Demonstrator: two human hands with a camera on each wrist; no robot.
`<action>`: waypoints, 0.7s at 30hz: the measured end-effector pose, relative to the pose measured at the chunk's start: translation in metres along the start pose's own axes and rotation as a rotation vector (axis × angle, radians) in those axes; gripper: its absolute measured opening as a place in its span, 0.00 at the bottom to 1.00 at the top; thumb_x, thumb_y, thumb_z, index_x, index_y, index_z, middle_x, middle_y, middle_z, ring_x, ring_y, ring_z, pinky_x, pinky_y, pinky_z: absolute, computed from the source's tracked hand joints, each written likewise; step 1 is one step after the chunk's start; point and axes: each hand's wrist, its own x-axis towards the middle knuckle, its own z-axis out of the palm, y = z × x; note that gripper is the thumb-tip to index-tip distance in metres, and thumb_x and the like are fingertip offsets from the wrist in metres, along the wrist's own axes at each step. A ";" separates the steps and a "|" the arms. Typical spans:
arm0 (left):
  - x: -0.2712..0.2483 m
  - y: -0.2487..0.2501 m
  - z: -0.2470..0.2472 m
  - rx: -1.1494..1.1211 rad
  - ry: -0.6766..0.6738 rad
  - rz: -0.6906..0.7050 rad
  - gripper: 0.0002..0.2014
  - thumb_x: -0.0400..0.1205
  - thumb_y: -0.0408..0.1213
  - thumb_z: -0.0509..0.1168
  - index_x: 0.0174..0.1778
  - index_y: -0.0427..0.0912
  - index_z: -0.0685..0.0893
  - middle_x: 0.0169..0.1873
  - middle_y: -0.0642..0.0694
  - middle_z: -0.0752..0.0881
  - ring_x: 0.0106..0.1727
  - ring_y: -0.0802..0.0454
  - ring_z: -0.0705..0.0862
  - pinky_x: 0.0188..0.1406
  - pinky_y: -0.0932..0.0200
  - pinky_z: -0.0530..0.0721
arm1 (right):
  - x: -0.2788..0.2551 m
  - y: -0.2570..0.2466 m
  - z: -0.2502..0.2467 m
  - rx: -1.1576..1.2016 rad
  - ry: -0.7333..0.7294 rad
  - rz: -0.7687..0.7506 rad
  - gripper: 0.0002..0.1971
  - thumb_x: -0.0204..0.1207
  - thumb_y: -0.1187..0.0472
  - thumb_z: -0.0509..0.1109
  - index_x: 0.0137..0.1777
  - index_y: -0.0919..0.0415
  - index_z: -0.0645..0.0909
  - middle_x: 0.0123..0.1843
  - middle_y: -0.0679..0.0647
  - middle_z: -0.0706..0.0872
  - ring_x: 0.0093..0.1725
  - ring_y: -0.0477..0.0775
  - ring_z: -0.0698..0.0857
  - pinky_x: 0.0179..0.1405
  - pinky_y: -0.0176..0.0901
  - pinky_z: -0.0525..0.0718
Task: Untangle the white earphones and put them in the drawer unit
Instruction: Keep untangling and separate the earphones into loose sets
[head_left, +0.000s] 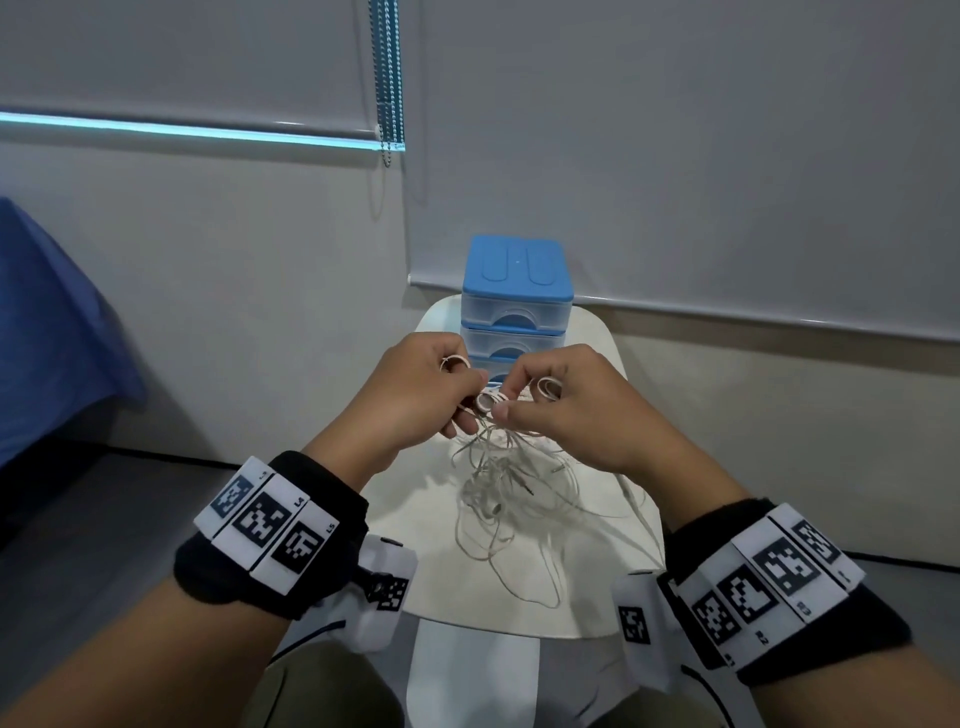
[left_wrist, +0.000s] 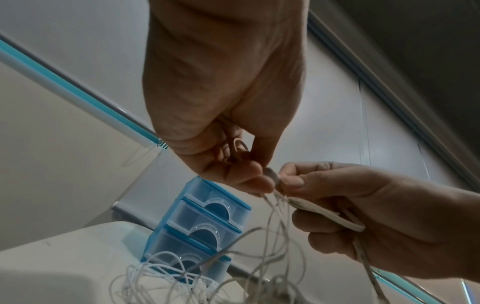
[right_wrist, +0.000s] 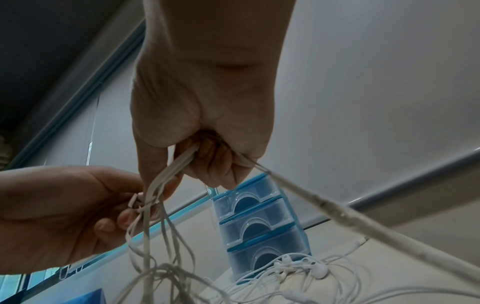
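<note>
- Nearest, I see my left hand (head_left: 415, 387) and right hand (head_left: 566, 400) raised knuckles-up over the white worktop (head_left: 415, 519), fingertips almost meeting.
- Both hands pinch loops of the white earphones (head_left: 511, 486); the cords hang straight down from the fingers into a loose tangle on the worktop.
- Beyond stands the blue drawer unit (head_left: 517, 296), upright, its three drawers closed and facing me.

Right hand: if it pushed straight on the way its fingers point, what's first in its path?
Likely the left hand: the right hand points at it, both pinching the white earphones.
</note>
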 end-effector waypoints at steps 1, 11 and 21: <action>0.000 0.001 -0.001 -0.002 -0.001 0.009 0.13 0.85 0.34 0.71 0.37 0.39 0.77 0.29 0.41 0.88 0.32 0.42 0.93 0.30 0.52 0.84 | 0.000 0.000 0.000 0.004 0.014 -0.001 0.09 0.74 0.56 0.83 0.36 0.53 0.86 0.23 0.36 0.74 0.28 0.42 0.71 0.34 0.38 0.68; 0.000 0.005 -0.001 -0.140 0.034 0.045 0.13 0.84 0.29 0.71 0.37 0.37 0.76 0.33 0.40 0.81 0.38 0.42 0.95 0.62 0.26 0.87 | 0.000 -0.002 0.006 -0.030 0.084 0.037 0.13 0.76 0.57 0.80 0.34 0.56 0.81 0.30 0.42 0.80 0.31 0.44 0.72 0.35 0.41 0.73; -0.010 0.002 -0.001 -0.251 -0.062 0.100 0.13 0.84 0.22 0.68 0.36 0.36 0.75 0.49 0.18 0.87 0.46 0.39 0.95 0.58 0.46 0.92 | -0.002 -0.003 -0.003 0.273 -0.036 0.360 0.08 0.74 0.69 0.73 0.35 0.58 0.84 0.21 0.44 0.70 0.23 0.47 0.63 0.23 0.37 0.61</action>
